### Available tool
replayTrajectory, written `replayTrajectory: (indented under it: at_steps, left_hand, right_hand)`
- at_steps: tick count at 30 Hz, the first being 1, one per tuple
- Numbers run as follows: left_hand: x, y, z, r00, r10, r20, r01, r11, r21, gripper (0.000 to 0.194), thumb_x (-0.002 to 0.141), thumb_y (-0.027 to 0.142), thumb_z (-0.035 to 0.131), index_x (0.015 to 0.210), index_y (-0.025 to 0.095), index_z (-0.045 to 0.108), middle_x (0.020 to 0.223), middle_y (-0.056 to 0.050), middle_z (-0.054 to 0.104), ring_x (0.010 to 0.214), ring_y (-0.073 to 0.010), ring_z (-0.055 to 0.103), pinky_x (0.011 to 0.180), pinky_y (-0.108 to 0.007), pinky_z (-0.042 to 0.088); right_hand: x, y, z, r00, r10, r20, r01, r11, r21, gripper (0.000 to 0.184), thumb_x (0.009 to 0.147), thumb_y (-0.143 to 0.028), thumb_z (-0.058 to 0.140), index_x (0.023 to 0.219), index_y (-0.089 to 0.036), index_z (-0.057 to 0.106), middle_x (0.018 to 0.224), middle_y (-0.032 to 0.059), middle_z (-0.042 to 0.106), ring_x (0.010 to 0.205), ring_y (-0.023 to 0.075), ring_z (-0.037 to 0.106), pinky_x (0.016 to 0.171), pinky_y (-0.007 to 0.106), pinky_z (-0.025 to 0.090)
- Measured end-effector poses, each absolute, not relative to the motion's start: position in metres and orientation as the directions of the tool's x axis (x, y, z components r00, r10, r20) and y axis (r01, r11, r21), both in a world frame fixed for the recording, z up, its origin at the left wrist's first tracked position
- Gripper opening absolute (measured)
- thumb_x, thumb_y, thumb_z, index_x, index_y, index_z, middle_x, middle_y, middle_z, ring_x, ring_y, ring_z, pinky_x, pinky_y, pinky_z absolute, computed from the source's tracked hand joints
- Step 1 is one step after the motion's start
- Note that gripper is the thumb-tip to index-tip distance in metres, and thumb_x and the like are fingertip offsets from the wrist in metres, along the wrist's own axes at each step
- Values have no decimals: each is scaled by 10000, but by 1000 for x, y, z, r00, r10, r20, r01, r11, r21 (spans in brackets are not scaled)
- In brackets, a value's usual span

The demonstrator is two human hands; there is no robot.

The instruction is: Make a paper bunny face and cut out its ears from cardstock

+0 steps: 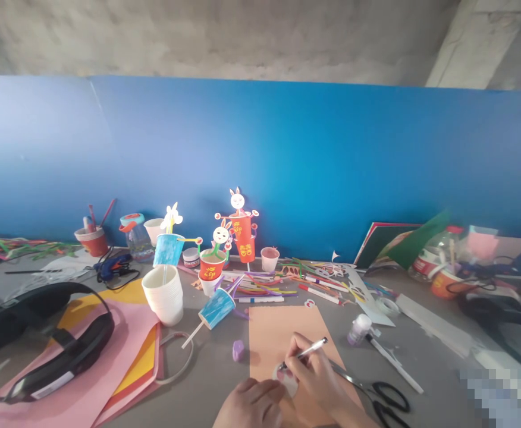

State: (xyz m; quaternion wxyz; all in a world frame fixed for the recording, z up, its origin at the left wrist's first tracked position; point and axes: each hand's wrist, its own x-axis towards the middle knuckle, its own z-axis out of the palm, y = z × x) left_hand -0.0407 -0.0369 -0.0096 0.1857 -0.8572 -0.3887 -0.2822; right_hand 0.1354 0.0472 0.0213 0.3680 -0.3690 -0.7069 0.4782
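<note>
My right hand point(311, 374) is closed around a white pen point(311, 349) with a dark cap end, its tip on a small pale paper cutout point(291, 385). The cutout lies on an orange sheet of paper point(282, 327); a pinkish mark shows near the pen tip. At the cutout's left edge, my left hand point(249, 405) presses down with its fingers curled together. Scissors point(388, 397) with black handles lie to the right, their blades partly behind my right hand. A small purple object point(238, 351) sits left of the sheet.
A blue paper cup point(217, 308) on a stick lies tilted near stacked white cups point(165, 294). Behind stand red cups point(241, 229) with rabbit faces. Markers point(320, 294) and pipe cleaners lie beyond the sheet. A glue bottle point(359, 329) is right, a black headset point(59, 339) left.
</note>
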Motion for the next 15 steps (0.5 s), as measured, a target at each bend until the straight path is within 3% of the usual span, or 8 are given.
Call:
replayTrajectory:
  at_steps: [8, 15]
  left_hand:
    - [-38, -37, -3, 512, 501, 698, 769, -629, -112, 299, 1019, 300, 499, 759, 194, 603, 973, 9, 769, 899, -134, 688, 711, -246, 480]
    - [-40, -34, -9, 549, 514, 659, 768, -621, -157, 266, 996, 295, 542, 757, 193, 603, 988, 10, 760, 900, -126, 674, 688, -245, 480]
  right_hand:
    - [137, 51, 11, -439, 876, 199, 157, 293, -943, 167, 868, -245, 480, 719, -234, 406, 605, -69, 416, 554, 118, 429, 537, 231, 354]
    - [138, 49, 6, -433, 877, 208, 172, 307, -936, 195, 902, -248, 466, 718, -237, 405, 591, -64, 442, 555, 123, 430, 531, 240, 342]
